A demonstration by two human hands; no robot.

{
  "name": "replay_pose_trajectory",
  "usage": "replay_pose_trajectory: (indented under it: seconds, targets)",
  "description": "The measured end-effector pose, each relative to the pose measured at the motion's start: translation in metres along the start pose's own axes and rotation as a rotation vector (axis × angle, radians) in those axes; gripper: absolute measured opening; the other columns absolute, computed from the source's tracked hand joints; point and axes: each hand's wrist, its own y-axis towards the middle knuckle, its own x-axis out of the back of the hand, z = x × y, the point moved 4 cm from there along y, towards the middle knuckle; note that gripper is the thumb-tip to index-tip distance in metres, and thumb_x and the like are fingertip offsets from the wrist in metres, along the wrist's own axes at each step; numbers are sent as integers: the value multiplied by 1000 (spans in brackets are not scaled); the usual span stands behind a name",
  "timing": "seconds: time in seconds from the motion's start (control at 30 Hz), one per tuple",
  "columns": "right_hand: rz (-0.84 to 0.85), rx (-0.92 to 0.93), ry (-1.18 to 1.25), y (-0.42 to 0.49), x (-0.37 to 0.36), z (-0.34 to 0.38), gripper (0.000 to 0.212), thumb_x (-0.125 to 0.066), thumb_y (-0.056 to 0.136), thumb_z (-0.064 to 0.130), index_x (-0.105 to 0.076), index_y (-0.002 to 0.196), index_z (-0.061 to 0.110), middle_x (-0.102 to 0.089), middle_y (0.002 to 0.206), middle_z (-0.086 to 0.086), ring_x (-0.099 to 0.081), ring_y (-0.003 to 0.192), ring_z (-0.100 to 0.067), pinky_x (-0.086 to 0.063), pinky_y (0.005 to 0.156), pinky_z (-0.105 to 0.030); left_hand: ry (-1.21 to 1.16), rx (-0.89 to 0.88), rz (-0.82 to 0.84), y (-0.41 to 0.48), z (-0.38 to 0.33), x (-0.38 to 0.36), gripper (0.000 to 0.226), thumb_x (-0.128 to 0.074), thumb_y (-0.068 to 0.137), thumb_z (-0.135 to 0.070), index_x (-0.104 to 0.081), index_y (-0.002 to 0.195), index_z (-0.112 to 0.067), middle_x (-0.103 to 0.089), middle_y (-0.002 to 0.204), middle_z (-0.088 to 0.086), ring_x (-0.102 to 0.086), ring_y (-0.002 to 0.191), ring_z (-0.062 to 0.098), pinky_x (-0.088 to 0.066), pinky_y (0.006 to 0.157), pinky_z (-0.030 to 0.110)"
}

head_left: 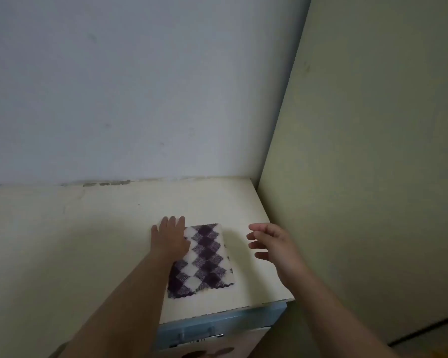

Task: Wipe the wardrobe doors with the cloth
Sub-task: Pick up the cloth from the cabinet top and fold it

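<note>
A purple and white checked cloth (204,259) lies flat on a pale cream cabinet top (88,241). My left hand (170,237) rests flat on the cloth's left edge with its fingers straight. Just right of the cloth hovers my right hand (272,245), fingers spread and relaxed, holding nothing. A tall pale green wardrobe panel (373,151) rises along the right side, next to the cabinet.
A grey-white wall (140,86) stands behind the cabinet top. Under the cabinet's front edge there is a blue drawer front (217,326). A dark gap shows at the wardrobe's bottom right corner.
</note>
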Motion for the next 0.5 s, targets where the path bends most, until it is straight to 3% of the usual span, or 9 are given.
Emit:
replay_pose_trajectory:
  seconds: [0.07, 0.17, 0.33, 0.5]
  targets:
    - [-12, 11, -8, -1, -1, 1, 19, -50, 90, 8, -66, 91, 19, -67, 85, 0, -62, 71, -10, -49, 63, -24, -39, -4, 104, 7, -3, -4, 61, -45, 88, -35, -19, 140, -16, -33, 141, 5, -25, 133, 26, -27, 104, 43]
    - [-5, 21, -11, -3, -2, 2, 20, -50, 91, 8, -66, 90, 20, -67, 84, 1, -63, 71, -9, -49, 63, -23, -179, 41, 246, 16, -3, -4, 54, -51, 85, -34, -33, 131, -13, -42, 132, 10, -42, 120, 28, -37, 99, 44]
    - [2, 36, -6, -6, -3, 9, 20, -49, 91, 8, -65, 88, 20, -66, 84, 0, -61, 70, -10, -48, 64, -23, -118, 71, 170, 6, -8, 0, 30, -51, 86, -27, -53, 111, -10, -54, 115, 9, -53, 104, 25, -45, 87, 36]
    - [7, 48, 0, -11, -10, 13, 20, -49, 91, 6, -65, 88, 19, -66, 83, -1, -60, 69, -11, -46, 65, -25, -156, 41, 120, -14, -17, 0, 20, -44, 89, -17, -52, 105, -8, -52, 111, 9, -55, 98, 25, -45, 81, 32]
